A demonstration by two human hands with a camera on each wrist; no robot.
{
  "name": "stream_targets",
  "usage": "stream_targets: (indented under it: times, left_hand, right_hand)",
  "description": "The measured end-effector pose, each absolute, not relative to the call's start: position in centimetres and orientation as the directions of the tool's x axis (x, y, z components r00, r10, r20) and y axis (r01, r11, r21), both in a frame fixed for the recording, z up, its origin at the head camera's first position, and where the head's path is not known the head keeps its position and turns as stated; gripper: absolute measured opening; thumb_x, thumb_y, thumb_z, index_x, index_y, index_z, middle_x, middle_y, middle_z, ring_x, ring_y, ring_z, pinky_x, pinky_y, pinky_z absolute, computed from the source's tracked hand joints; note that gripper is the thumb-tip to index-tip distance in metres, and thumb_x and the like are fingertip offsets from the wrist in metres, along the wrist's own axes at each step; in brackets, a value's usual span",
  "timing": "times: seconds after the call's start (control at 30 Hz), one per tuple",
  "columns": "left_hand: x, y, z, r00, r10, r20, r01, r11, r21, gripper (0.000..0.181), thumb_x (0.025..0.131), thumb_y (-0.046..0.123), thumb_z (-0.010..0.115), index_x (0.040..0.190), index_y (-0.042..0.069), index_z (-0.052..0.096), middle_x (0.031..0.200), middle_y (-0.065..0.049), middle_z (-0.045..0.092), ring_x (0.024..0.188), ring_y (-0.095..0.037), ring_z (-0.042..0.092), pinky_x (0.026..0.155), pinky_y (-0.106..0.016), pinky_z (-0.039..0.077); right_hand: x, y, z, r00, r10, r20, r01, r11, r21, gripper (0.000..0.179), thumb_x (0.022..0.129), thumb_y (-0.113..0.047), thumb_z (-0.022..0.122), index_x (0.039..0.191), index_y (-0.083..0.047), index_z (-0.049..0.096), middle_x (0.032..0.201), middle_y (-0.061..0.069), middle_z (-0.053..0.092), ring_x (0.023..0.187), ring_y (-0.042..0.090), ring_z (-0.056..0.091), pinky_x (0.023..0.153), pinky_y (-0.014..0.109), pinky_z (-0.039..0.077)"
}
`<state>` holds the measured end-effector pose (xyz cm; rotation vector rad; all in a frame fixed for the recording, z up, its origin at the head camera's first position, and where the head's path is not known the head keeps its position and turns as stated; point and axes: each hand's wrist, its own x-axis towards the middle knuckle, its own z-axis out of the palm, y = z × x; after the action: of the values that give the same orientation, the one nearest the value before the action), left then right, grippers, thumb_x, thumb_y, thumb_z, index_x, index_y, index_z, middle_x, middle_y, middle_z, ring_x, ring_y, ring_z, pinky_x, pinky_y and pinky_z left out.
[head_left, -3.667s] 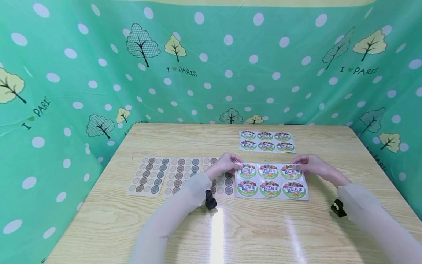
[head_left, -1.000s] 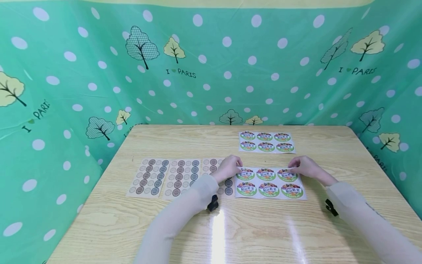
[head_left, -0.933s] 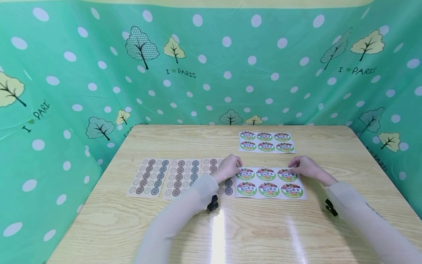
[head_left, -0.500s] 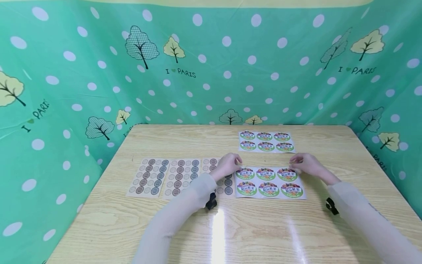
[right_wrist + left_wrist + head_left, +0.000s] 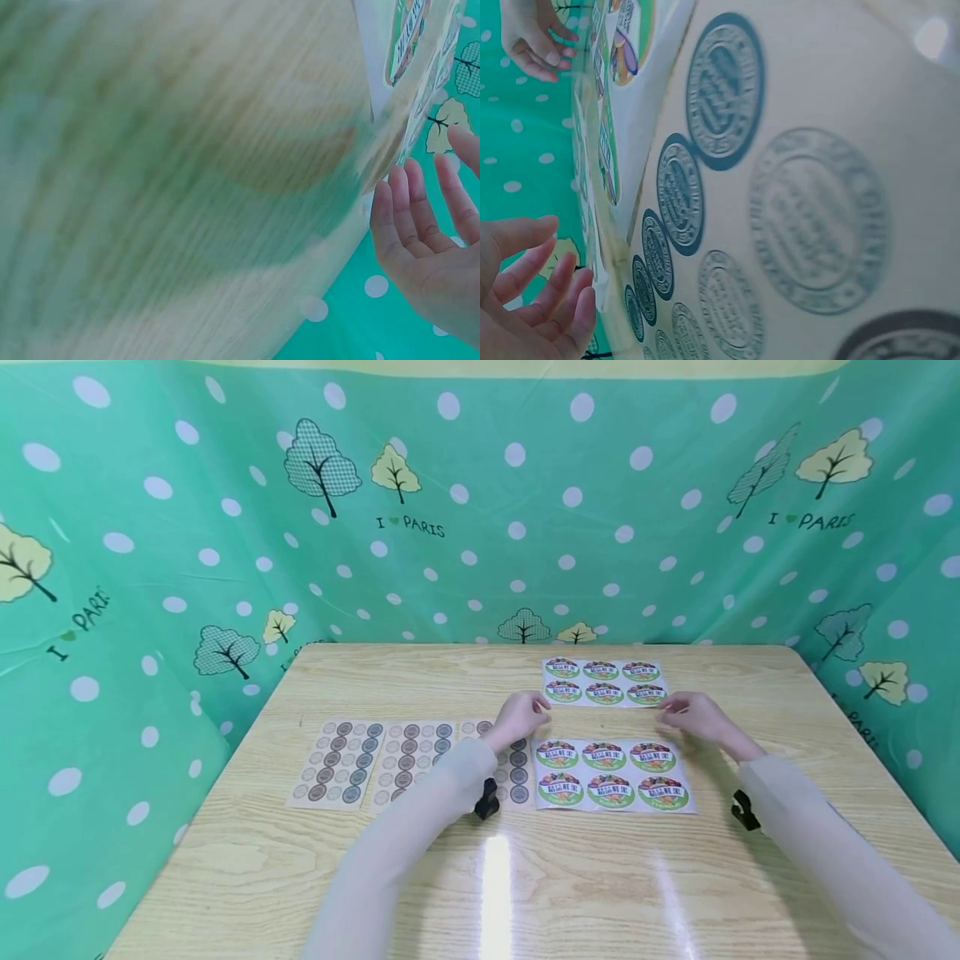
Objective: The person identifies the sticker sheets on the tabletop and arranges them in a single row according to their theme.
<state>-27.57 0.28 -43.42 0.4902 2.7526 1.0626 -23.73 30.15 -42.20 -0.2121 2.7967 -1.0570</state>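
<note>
The near fruit sticker sheet, white with rows of oval labels, lies flat on the wooden table. Behind it lies a matching far sticker sheet. My left hand hovers by the gap between the two, above the rightmost sheet of round stickers, which my forearm partly covers. Its fingers are loosely bent and hold nothing in the left wrist view. My right hand is at the far sheet's near right corner; its relaxed fingers show nothing between them, and whether they touch the sheet I cannot tell.
Two more sheets of round brown and grey stickers, a left one and a middle one, lie to the left. A green dotted curtain closes off the table's back and sides.
Earlier both hands held the near fruit sticker sheet by its far corners and drew it slightly toward me. They have let go and moved away from me, toward the far sheet.
</note>
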Motion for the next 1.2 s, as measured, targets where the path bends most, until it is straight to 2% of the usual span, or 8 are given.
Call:
stream_targets:
  times: [0.43, 0.67, 0.97, 1.2]
  left_hand:
    - [-29.3, 0.7, -43.3, -0.956, 0.291, -0.038, 0.167, 0.647, 0.744, 0.022, 0.081, 0.011, 0.062, 0.102, 0.002, 0.061, 0.075, -0.004, 0.055, 0.059, -0.010, 0.047, 0.047, -0.016, 0.039]
    - [-30.2, 0.9, -43.3, -0.971, 0.232, -0.056, 0.109, 0.637, 0.763, 0.022, 0.080, 0.010, 0.062, 0.100, 0.002, 0.061, 0.079, -0.005, 0.057, 0.063, -0.011, 0.049, 0.051, -0.018, 0.041]
    - [-30.8, 1.3, -43.4, -0.980, 0.190, -0.065, 0.063, 0.598, 0.799, 0.025, 0.081, 0.008, 0.060, 0.105, 0.001, 0.060, 0.090, -0.009, 0.058, 0.074, -0.015, 0.051, 0.056, -0.019, 0.042]
    - [-31.4, 2.0, -43.7, -0.984, 0.149, -0.096, 0.008, 0.578, 0.816, 0.031, 0.081, 0.006, 0.060, 0.111, 0.000, 0.057, 0.099, -0.010, 0.057, 0.083, -0.019, 0.053, 0.067, -0.023, 0.046]
  right_hand:
    - [-25.5, 30.8, -42.1, -0.987, -0.119, -0.112, -0.011, 0.732, -0.681, 0.039, 0.085, -0.013, 0.055, 0.114, 0.012, 0.047, 0.100, 0.028, 0.052, 0.084, 0.033, 0.055, 0.068, 0.033, 0.049]
    - [-26.6, 31.2, -42.2, -0.989, -0.073, -0.128, 0.036, 0.724, -0.689, 0.043, 0.087, -0.015, 0.052, 0.120, 0.011, 0.043, 0.104, 0.030, 0.049, 0.086, 0.034, 0.053, 0.070, 0.035, 0.048]
    - [-27.6, 31.0, -42.6, -0.986, -0.038, -0.160, 0.090, 0.689, -0.719, 0.053, 0.087, -0.019, 0.053, 0.127, 0.009, 0.034, 0.119, 0.034, 0.039, 0.106, 0.044, 0.041, 0.090, 0.051, 0.037]
    - [-28.3, 30.9, -43.0, -0.987, -0.026, -0.161, 0.101, 0.677, -0.729, 0.058, 0.087, -0.018, 0.053, 0.131, 0.010, 0.028, 0.127, 0.036, 0.030, 0.114, 0.047, 0.032, 0.095, 0.055, 0.030]
